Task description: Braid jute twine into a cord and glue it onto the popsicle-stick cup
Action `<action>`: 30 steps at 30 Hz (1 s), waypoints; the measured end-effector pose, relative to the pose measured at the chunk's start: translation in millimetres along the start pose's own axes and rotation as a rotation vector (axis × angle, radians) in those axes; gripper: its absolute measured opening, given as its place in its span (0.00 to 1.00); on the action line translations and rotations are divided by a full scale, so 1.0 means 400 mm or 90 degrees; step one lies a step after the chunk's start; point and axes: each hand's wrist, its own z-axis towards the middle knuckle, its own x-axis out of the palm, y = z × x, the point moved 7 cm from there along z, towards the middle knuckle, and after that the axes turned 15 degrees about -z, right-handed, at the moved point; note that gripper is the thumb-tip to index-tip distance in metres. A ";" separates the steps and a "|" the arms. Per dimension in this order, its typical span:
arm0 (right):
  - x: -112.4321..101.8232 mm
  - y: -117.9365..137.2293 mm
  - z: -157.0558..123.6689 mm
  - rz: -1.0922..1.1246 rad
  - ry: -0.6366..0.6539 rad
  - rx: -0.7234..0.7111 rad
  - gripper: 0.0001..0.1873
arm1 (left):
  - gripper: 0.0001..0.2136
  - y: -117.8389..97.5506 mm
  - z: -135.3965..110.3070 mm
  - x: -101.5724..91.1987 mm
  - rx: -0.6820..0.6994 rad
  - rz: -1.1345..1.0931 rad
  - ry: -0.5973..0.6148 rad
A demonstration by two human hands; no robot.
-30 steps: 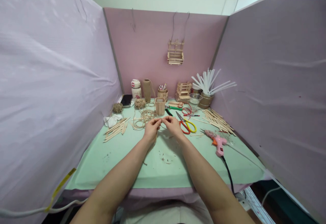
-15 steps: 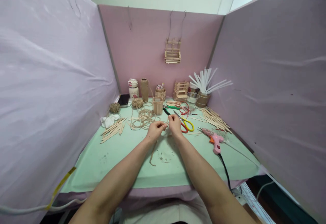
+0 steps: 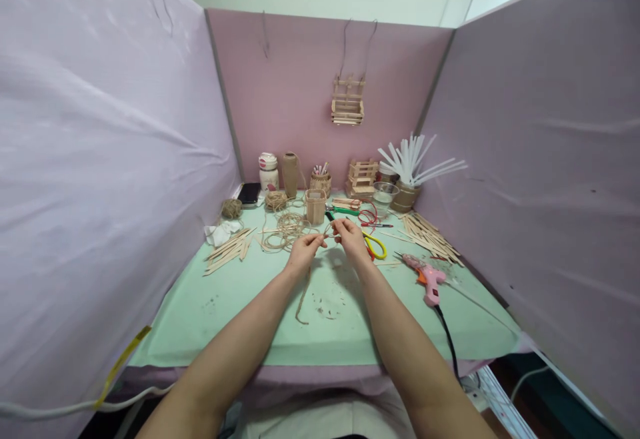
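Note:
Over the middle of the green table, my left hand point(image 3: 304, 252) pinches a length of brown twine point(image 3: 303, 299), whose loose end hangs down toward me. My right hand point(image 3: 351, 238) is closed on the same twine a little to the right, and a small loop of it shows between the fingertips. Just behind the hands stands a small box of wooden sticks point(image 3: 315, 207). Loose coils of twine point(image 3: 286, 229) lie to the left of it. Scissors with yellow and red handles point(image 3: 376, 246) lie right of my right hand, partly hidden by it.
A pink glue gun point(image 3: 426, 276) with a black cord lies at right. Wooden sticks lie in piles at left point(image 3: 229, 251) and right point(image 3: 434, 236). Behind stand a white bottle point(image 3: 269, 174), a twine spool point(image 3: 290, 176) and a pot of white glue sticks point(image 3: 406, 196). A small stick shelf point(image 3: 347, 109) hangs on the back wall.
My hands have moved slightly apart, and a loop of twine now shows between them. The whole view has shifted a little, so the table things appear further right.

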 end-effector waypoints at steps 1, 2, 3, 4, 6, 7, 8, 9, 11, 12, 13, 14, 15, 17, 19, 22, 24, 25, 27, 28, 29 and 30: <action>0.000 0.004 -0.002 -0.007 0.004 -0.008 0.18 | 0.12 0.000 0.001 0.001 0.003 0.012 0.008; -0.001 0.008 -0.004 -0.020 0.009 -0.020 0.18 | 0.12 0.000 0.002 0.002 0.007 0.027 0.019; 0.000 0.014 -0.005 -0.041 0.015 -0.040 0.17 | 0.13 0.000 0.003 0.003 0.010 0.039 0.028; 0.001 0.022 -0.006 -0.069 0.023 -0.067 0.16 | 0.14 0.000 0.004 0.002 0.011 0.043 0.027; 0.005 0.044 -0.012 -0.137 0.036 -0.138 0.16 | 0.15 -0.002 0.005 -0.002 0.016 0.048 0.023; 0.007 0.055 -0.016 -0.171 0.039 -0.171 0.15 | 0.15 -0.004 0.005 -0.003 0.020 0.051 0.023; 0.010 0.065 -0.020 -0.204 0.042 -0.198 0.14 | 0.15 -0.007 0.005 -0.002 0.027 0.055 0.026; 0.013 0.073 -0.024 -0.235 0.044 -0.218 0.13 | 0.15 -0.011 0.004 0.000 0.034 0.058 0.032; 0.017 0.083 -0.029 -0.290 0.041 -0.238 0.08 | 0.14 -0.016 0.003 0.004 0.041 0.063 0.043; 0.017 0.083 -0.030 -0.313 0.035 -0.241 0.07 | 0.14 -0.016 0.002 0.007 0.038 0.063 0.047; 0.015 0.081 -0.030 -0.332 0.023 -0.238 0.07 | 0.14 -0.015 0.001 0.009 0.031 0.061 0.050; 0.010 0.076 -0.027 -0.346 0.005 -0.229 0.07 | 0.14 -0.013 0.001 0.011 0.023 0.058 0.053; 0.004 0.068 -0.024 -0.357 -0.017 -0.214 0.07 | 0.14 -0.010 0.000 0.014 0.016 0.055 0.060; -0.011 0.048 -0.014 -0.368 -0.058 -0.178 0.08 | 0.15 -0.005 -0.002 0.023 0.009 0.050 0.085; -0.020 0.028 -0.006 -0.371 -0.077 -0.148 0.08 | 0.15 -0.003 -0.004 0.030 0.011 0.045 0.105; -0.020 0.009 0.002 -0.372 -0.070 -0.123 0.08 | 0.15 -0.002 -0.008 0.035 0.011 0.028 0.117; -0.016 0.003 0.002 -0.374 -0.056 -0.117 0.08 | 0.14 -0.002 -0.009 0.037 0.010 0.007 0.120; -0.013 0.002 0.002 -0.378 -0.048 -0.116 0.08 | 0.14 -0.002 -0.009 0.037 0.013 -0.004 0.118; -0.009 0.001 0.000 -0.395 -0.035 -0.113 0.08 | 0.13 -0.003 -0.006 0.033 0.022 -0.024 0.106; -0.009 0.002 -0.002 -0.405 -0.038 -0.111 0.08 | 0.13 -0.003 -0.004 0.030 0.024 -0.028 0.096; -0.012 0.007 -0.004 -0.412 -0.049 -0.115 0.09 | 0.13 -0.002 -0.002 0.025 0.022 -0.028 0.084; -0.015 0.017 -0.008 -0.413 -0.065 -0.130 0.11 | 0.14 -0.001 0.001 0.020 0.019 -0.022 0.071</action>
